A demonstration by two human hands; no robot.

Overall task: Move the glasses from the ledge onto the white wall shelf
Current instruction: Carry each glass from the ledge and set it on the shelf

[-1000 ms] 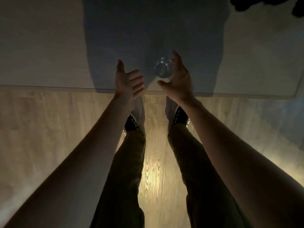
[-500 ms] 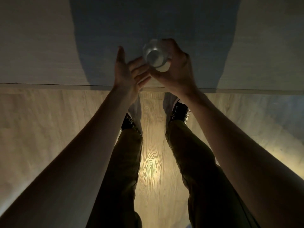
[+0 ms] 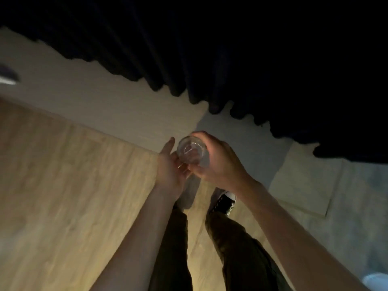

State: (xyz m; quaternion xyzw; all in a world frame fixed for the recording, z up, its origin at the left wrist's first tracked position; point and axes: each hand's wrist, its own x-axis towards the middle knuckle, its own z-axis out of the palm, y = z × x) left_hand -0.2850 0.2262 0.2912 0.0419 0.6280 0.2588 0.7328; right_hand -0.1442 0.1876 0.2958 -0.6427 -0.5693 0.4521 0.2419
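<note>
While the light is very low, these things can be told:
Glass: one clear glass (image 3: 192,151) is held in the air above the edge of the ledge (image 3: 100,106), seen from above so its round mouth and base show; it does not rest on any surface
Right hand: the right hand (image 3: 218,162) is wrapped around the glass from the right side, fingers curled over the far wall and thumb under the near side
Left hand: the left hand (image 3: 171,169) is spread flat with the palm toward the glass, its fingers touching the lower left side of the glass; it supports the glass but is not closed around it
Ledge: a pale surface with a fine grain, running from upper left toward the middle
Curtain: a dark curtain (image 3: 231,59) with folds hangs behind, its wavy lower hem lying on the ledge
Floor: light wood floor (image 3: 63,185) under the arms
Person: dark trousers (image 3: 237,248) and a black shoe (image 3: 225,203) with a white toe cap and laces
Writing: no brand, label or text can be read; the glass looks plain and the picture is somewhat blurred
</note>
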